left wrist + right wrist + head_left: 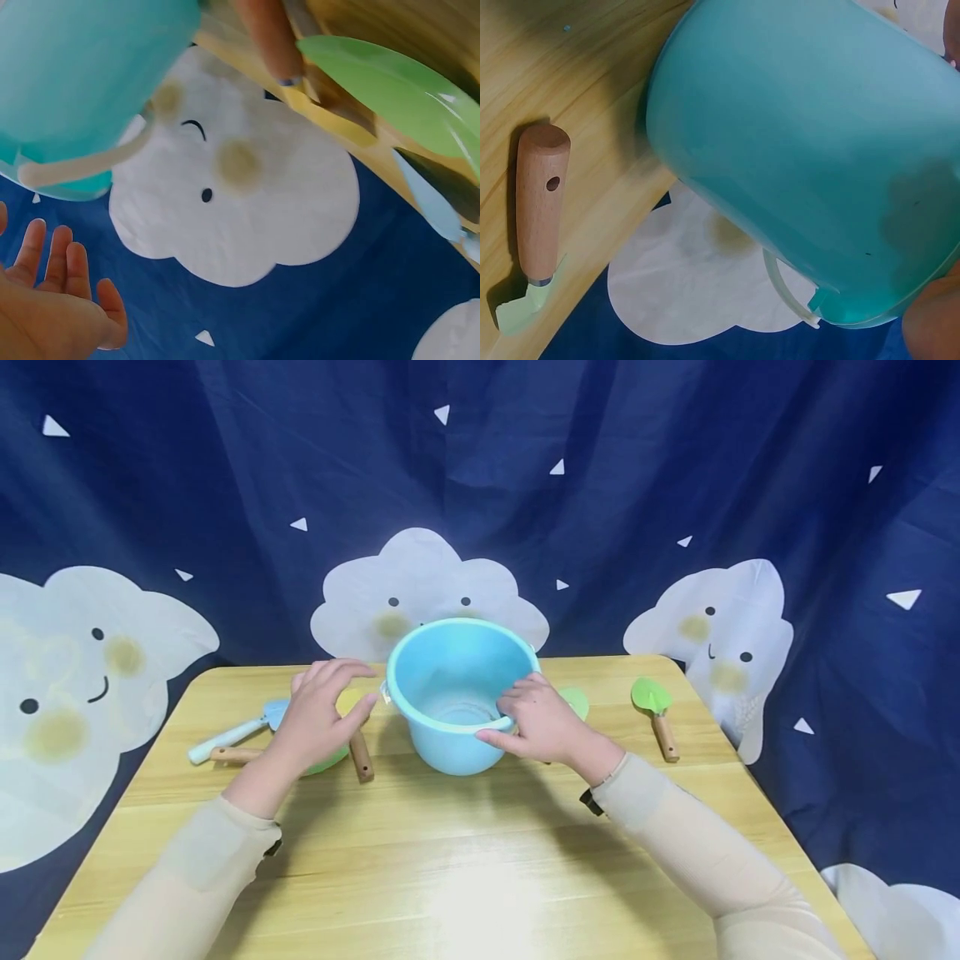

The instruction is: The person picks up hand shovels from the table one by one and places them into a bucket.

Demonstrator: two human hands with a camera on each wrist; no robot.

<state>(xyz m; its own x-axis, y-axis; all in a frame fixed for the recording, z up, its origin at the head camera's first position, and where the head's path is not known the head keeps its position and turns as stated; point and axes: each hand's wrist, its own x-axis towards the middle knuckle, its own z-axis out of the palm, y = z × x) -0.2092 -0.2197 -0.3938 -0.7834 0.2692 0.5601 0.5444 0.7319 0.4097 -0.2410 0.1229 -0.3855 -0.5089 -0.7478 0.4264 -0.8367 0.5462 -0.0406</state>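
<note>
A light blue bucket [456,750] is over the middle of the table, its mouth tipped toward me; whether its base touches the wood I cannot tell. My right hand [543,718] grips the near right of its rim, fingers inside and thumb outside. Left of the bucket, my left hand [318,706] is held apart from it with fingers spread and nothing in them. In the left wrist view, a pale handle [82,166] hangs at the side of the bucket [82,75]. The bucket [780,135] fills much of the right wrist view.
Partly beneath my left hand lie a blue-headed tool [228,739], a green one [330,762] and a yellow one with a wooden handle [362,758]. A green trowel [664,731] lies at the right; a pale green tool [576,702] is partly hidden. A cloud-print curtain [480,468] hangs behind the table.
</note>
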